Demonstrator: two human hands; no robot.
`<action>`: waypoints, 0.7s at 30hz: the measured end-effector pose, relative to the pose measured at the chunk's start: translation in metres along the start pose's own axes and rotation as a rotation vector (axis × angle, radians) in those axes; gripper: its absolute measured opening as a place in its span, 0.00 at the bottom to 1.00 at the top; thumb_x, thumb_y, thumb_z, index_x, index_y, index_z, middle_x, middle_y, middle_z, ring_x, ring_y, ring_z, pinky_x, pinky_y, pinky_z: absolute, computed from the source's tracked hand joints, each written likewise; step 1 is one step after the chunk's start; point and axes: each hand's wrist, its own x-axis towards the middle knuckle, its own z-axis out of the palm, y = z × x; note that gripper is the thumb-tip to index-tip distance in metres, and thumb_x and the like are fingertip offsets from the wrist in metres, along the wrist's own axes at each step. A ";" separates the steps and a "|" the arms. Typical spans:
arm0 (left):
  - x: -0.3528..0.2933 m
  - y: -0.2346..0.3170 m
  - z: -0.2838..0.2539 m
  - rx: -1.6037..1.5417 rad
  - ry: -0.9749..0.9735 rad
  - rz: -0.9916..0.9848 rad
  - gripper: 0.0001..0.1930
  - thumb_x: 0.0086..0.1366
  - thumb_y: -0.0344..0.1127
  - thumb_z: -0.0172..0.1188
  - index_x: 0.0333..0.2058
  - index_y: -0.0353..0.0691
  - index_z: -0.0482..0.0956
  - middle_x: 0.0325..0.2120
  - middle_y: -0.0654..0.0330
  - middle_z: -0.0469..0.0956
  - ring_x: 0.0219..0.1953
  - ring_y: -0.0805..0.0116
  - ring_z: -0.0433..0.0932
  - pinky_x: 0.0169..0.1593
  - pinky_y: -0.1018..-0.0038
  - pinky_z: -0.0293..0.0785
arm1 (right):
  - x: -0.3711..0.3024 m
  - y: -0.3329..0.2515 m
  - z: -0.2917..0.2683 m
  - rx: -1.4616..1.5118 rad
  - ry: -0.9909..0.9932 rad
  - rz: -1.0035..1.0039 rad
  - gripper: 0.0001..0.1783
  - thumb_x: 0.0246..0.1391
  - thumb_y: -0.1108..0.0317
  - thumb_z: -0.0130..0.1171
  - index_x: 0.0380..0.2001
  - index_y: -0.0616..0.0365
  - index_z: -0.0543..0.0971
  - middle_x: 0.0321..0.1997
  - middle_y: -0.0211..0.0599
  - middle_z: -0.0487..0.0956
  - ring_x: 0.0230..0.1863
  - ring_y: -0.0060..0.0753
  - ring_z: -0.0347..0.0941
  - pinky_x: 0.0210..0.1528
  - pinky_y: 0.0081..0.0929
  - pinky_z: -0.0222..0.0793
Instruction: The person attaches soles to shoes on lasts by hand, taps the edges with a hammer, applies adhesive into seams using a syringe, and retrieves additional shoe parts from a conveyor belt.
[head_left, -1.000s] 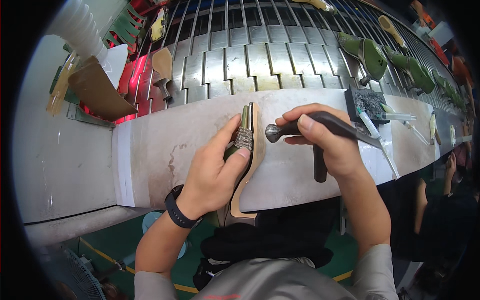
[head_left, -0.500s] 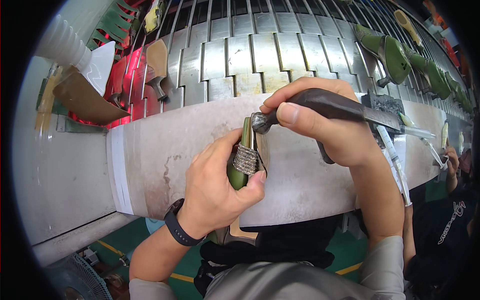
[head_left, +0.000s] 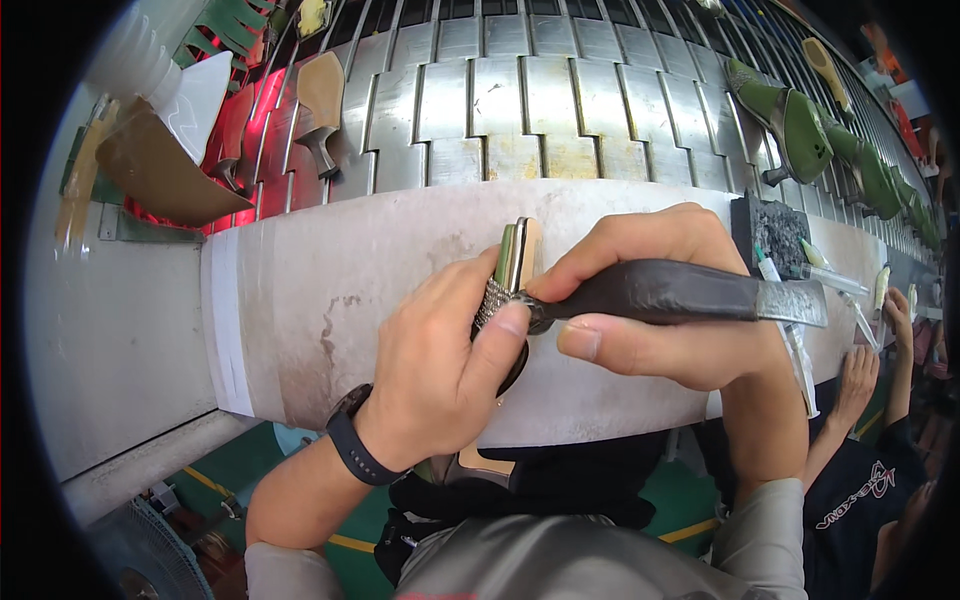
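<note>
Steel slats [head_left: 445, 100] bear green shoes [head_left: 800, 130]; left fingers [head_left: 462, 278] partly hide another shoe [head_left: 506, 252].

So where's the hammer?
The hammer is right of centre in the head view, in the right hand, beside the left hand and shoe.

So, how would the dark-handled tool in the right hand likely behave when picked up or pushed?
The dark-handled tool is probably stiff, since it looks solid along its length. Its metal end suggests it may be fairly heavy for its size. The sheen on its dark part hints it could be slightly slippery.
</note>
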 end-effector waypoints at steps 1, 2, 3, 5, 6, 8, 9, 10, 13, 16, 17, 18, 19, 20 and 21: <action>0.000 0.001 0.000 -0.006 0.001 -0.003 0.24 0.73 0.41 0.58 0.59 0.28 0.77 0.43 0.40 0.82 0.43 0.36 0.81 0.48 0.52 0.77 | -0.003 -0.002 0.003 -0.001 0.005 0.023 0.18 0.50 0.67 0.76 0.43 0.64 0.88 0.38 0.43 0.89 0.36 0.26 0.85 0.40 0.23 0.79; 0.000 0.003 -0.002 -0.041 -0.004 -0.035 0.22 0.76 0.40 0.55 0.59 0.28 0.77 0.42 0.39 0.82 0.43 0.36 0.81 0.48 0.52 0.77 | -0.005 0.010 0.005 -0.135 0.013 -0.202 0.17 0.50 0.67 0.76 0.42 0.65 0.88 0.39 0.45 0.90 0.35 0.30 0.86 0.40 0.24 0.80; 0.000 0.005 -0.002 -0.077 -0.010 -0.066 0.22 0.78 0.40 0.52 0.58 0.27 0.77 0.41 0.39 0.82 0.43 0.36 0.81 0.48 0.52 0.77 | -0.008 0.010 0.009 -0.138 0.011 -0.195 0.17 0.50 0.67 0.76 0.42 0.65 0.88 0.39 0.45 0.90 0.35 0.30 0.86 0.40 0.24 0.80; -0.001 0.005 -0.004 -0.073 0.004 -0.067 0.22 0.79 0.40 0.51 0.58 0.26 0.77 0.41 0.38 0.82 0.44 0.35 0.81 0.48 0.52 0.76 | -0.014 0.008 0.019 -0.093 0.056 -0.154 0.17 0.50 0.67 0.75 0.42 0.66 0.87 0.39 0.47 0.90 0.37 0.34 0.88 0.43 0.26 0.81; -0.002 0.004 -0.004 -0.068 0.013 -0.065 0.22 0.79 0.40 0.51 0.58 0.26 0.78 0.41 0.38 0.82 0.44 0.35 0.81 0.48 0.52 0.76 | -0.017 0.009 0.024 -0.095 0.051 -0.152 0.17 0.50 0.67 0.75 0.42 0.66 0.87 0.39 0.47 0.90 0.37 0.34 0.88 0.43 0.26 0.81; -0.004 0.001 -0.005 -0.048 0.021 -0.061 0.22 0.79 0.41 0.51 0.58 0.26 0.78 0.42 0.37 0.82 0.44 0.35 0.81 0.48 0.52 0.76 | -0.022 0.016 0.036 -0.164 0.151 -0.269 0.16 0.53 0.66 0.77 0.41 0.63 0.87 0.37 0.45 0.89 0.36 0.36 0.88 0.40 0.28 0.81; -0.006 -0.001 -0.006 -0.024 0.026 -0.056 0.22 0.80 0.41 0.51 0.57 0.25 0.78 0.42 0.37 0.82 0.44 0.34 0.81 0.48 0.52 0.76 | -0.024 0.021 0.043 -0.198 0.200 -0.329 0.15 0.54 0.65 0.77 0.41 0.62 0.86 0.36 0.44 0.88 0.35 0.37 0.88 0.39 0.29 0.81; -0.006 -0.002 -0.005 -0.033 0.030 -0.054 0.22 0.80 0.41 0.51 0.57 0.25 0.78 0.42 0.37 0.82 0.44 0.34 0.81 0.48 0.52 0.76 | -0.029 0.024 0.050 -0.196 0.216 -0.355 0.16 0.54 0.66 0.77 0.42 0.63 0.86 0.39 0.45 0.89 0.38 0.43 0.89 0.42 0.31 0.83; -0.008 -0.005 -0.006 -0.020 0.066 -0.017 0.22 0.80 0.41 0.51 0.57 0.24 0.78 0.42 0.36 0.82 0.44 0.34 0.81 0.48 0.52 0.76 | -0.038 0.023 0.075 -0.305 0.295 -0.442 0.18 0.50 0.67 0.78 0.42 0.63 0.85 0.42 0.47 0.89 0.43 0.47 0.89 0.48 0.36 0.85; -0.007 -0.004 -0.005 -0.075 0.034 -0.057 0.22 0.80 0.42 0.51 0.57 0.25 0.77 0.42 0.36 0.82 0.45 0.33 0.81 0.48 0.52 0.76 | -0.050 0.023 0.108 -0.405 0.422 -0.477 0.19 0.45 0.68 0.80 0.40 0.66 0.86 0.42 0.51 0.87 0.44 0.50 0.87 0.52 0.39 0.86; -0.008 -0.006 -0.005 -0.105 0.059 -0.050 0.22 0.80 0.42 0.51 0.57 0.26 0.78 0.43 0.36 0.82 0.45 0.33 0.81 0.49 0.53 0.76 | -0.051 0.024 0.120 -0.426 0.467 -0.495 0.19 0.45 0.68 0.80 0.39 0.67 0.86 0.42 0.52 0.87 0.44 0.51 0.87 0.52 0.40 0.86; -0.009 -0.008 -0.005 -0.135 0.084 -0.041 0.21 0.80 0.42 0.52 0.56 0.26 0.78 0.43 0.37 0.82 0.46 0.33 0.81 0.50 0.53 0.77 | -0.053 0.026 0.134 -0.420 0.500 -0.490 0.20 0.44 0.69 0.80 0.38 0.68 0.85 0.43 0.53 0.87 0.44 0.52 0.87 0.52 0.40 0.86; -0.010 -0.010 -0.006 -0.141 0.089 -0.036 0.21 0.80 0.42 0.52 0.56 0.26 0.78 0.43 0.37 0.82 0.46 0.33 0.81 0.50 0.53 0.77 | -0.055 0.026 0.148 -0.423 0.524 -0.476 0.20 0.44 0.69 0.81 0.39 0.68 0.85 0.43 0.53 0.87 0.44 0.52 0.87 0.52 0.41 0.86; -0.011 -0.009 -0.007 -0.155 0.098 -0.039 0.21 0.80 0.42 0.52 0.56 0.27 0.78 0.45 0.37 0.82 0.47 0.33 0.81 0.51 0.54 0.76 | -0.057 0.028 0.156 -0.390 0.533 -0.463 0.20 0.45 0.69 0.80 0.40 0.68 0.85 0.44 0.54 0.87 0.45 0.53 0.87 0.52 0.41 0.86; -0.011 -0.008 -0.008 -0.169 0.107 -0.041 0.21 0.80 0.41 0.52 0.56 0.27 0.79 0.46 0.37 0.82 0.49 0.34 0.81 0.52 0.55 0.76 | -0.060 0.029 0.161 -0.357 0.543 -0.450 0.21 0.46 0.69 0.80 0.42 0.69 0.85 0.44 0.54 0.87 0.46 0.54 0.87 0.53 0.41 0.85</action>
